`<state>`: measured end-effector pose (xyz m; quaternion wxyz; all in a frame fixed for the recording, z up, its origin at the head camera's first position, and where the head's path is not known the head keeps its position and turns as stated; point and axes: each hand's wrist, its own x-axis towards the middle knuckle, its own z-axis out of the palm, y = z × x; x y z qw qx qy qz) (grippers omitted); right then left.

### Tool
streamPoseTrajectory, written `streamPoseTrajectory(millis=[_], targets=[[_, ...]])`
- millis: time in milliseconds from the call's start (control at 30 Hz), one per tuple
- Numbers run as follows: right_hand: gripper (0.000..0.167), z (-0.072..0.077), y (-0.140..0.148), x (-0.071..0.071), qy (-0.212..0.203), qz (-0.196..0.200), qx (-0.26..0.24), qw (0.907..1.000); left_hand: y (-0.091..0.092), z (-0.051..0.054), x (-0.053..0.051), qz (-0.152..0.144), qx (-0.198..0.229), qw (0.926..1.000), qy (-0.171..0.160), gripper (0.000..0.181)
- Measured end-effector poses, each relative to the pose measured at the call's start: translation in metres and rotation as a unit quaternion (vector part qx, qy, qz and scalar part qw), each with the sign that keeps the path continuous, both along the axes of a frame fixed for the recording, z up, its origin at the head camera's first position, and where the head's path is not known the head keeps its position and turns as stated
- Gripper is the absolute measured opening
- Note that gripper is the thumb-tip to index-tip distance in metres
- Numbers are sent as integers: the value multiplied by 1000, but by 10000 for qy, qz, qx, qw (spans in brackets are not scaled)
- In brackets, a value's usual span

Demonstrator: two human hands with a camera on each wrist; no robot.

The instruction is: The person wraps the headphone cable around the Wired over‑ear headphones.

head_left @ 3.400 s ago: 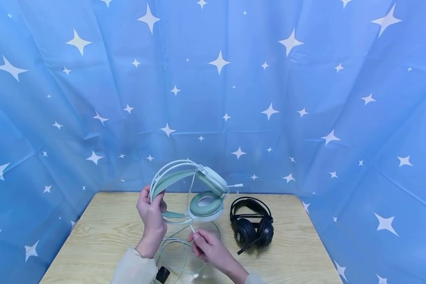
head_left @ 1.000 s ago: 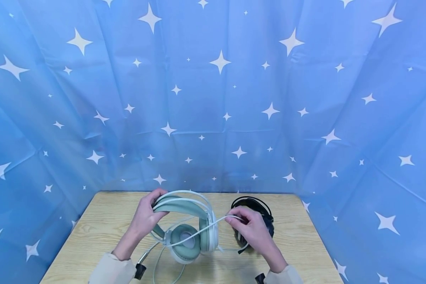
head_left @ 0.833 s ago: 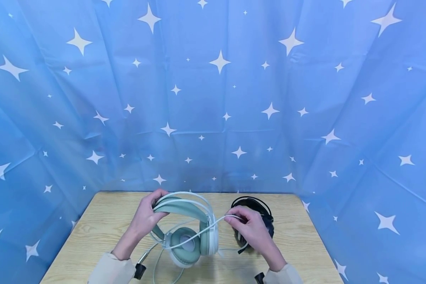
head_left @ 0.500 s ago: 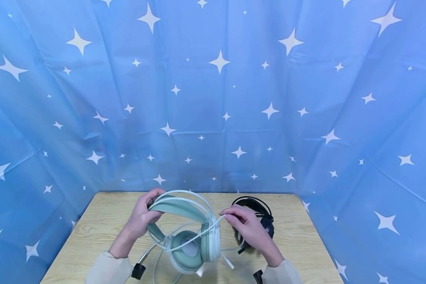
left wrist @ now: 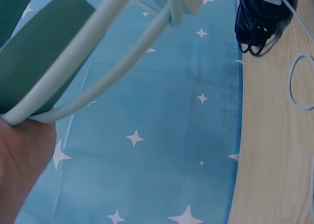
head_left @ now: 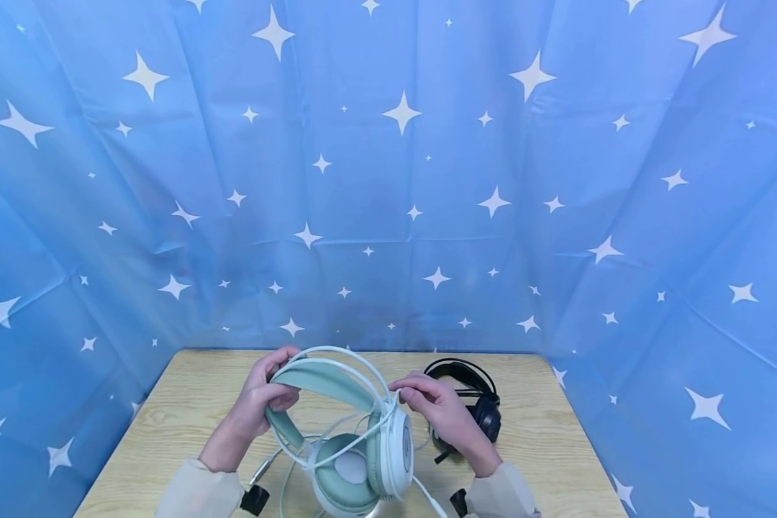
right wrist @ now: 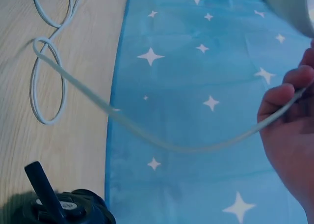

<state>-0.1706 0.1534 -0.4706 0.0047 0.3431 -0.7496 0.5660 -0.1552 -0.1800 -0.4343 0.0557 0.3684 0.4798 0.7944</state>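
My left hand (head_left: 257,394) grips the headband of a white and green headset (head_left: 347,471), which is held tilted above the wooden table. In the left wrist view the hand (left wrist: 24,160) sits at the end of the white headband tubes (left wrist: 73,62) and green pad. My right hand (head_left: 443,410) pinches the white cable beside the upper part of the right ear cup. In the right wrist view the cable (right wrist: 147,138) hangs in a curve from the thumb and fingers of the right hand (right wrist: 294,121). The cable also crosses in front of the headband.
A black headset (head_left: 485,417) with a microphone boom lies on the wooden table (head_left: 537,460) behind the right hand. Loops of white cable (right wrist: 33,94) lie on the table. A blue curtain with white stars (head_left: 388,173) surrounds the table's back and sides.
My right hand has moved left with the cable, up to the ear cup. The white headset has turned, so the outer face of its right cup shows more. My left hand has kept its grip.
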Motion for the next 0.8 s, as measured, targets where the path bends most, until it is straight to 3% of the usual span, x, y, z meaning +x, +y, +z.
streamPoseTrajectory(millis=[133, 400, 467, 633, 733, 800], targets=[[27, 0, -3, -2, -129, -8, -21, 9999, 2, 1, -1, -467, 313, 9984, -101, 52], [25, -7, -9, -9, -663, 28, -190, 9976, 7, 0, -5, -956, 764, 9922, -249, 56], [28, -10, -10, -10, -979, 124, -280, 9947, 9, -1, -5, -1242, 1041, 9862, -343, 57], [31, -24, -13, -13, -1701, 97, -428, 9845, 14, -3, -7, -1886, 1828, 9633, -552, 54], [28, -31, -14, -14, -1712, 36, -431, 9843, 17, -3, -8, -1972, 2029, 9574, -576, 49], [25, -36, -15, -15, -1469, 107, -479, 9879, 19, -4, -8, -1967, 2072, 9566, -579, 47]])
